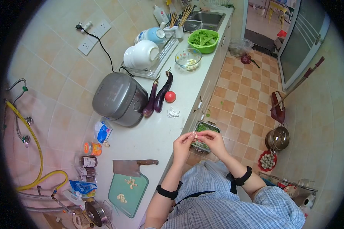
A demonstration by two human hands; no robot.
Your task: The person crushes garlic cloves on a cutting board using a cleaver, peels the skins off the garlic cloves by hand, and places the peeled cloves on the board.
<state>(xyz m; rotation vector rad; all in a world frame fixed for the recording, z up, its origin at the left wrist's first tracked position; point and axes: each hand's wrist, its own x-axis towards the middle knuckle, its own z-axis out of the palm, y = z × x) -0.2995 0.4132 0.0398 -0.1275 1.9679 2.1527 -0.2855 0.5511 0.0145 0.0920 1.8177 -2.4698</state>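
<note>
Fingers first: both hands meet in front of us, just off the bench edge. Left hand (182,143) and right hand (212,138) pinch one small pale piece (195,134) between thumb and fingertips; it looks like a garlic clove, too small to confirm. Both sets of fingers are clenched on it, none released.

Below the hands, on the floor, we see a metal tray of greens (203,128), partly hidden by the hands.

Left of our hands on the bench (156,133): a green cutting board (128,194) with two small heaps of pale pieces, and a cleaver (130,166) lying across its far end. Further along: a grey rice cooker (118,98), two eggplants (158,96) just beside it, a tomato (170,96) near them, and a small white scrap (173,113).

Far end: a glass bowl (188,58), a green bowl of greens (203,40), a dish rack with white bowls (146,53), and the sink (204,19).

Floor on the right: a steel pot (278,138) and a red dish of pale round items (267,160).
</note>
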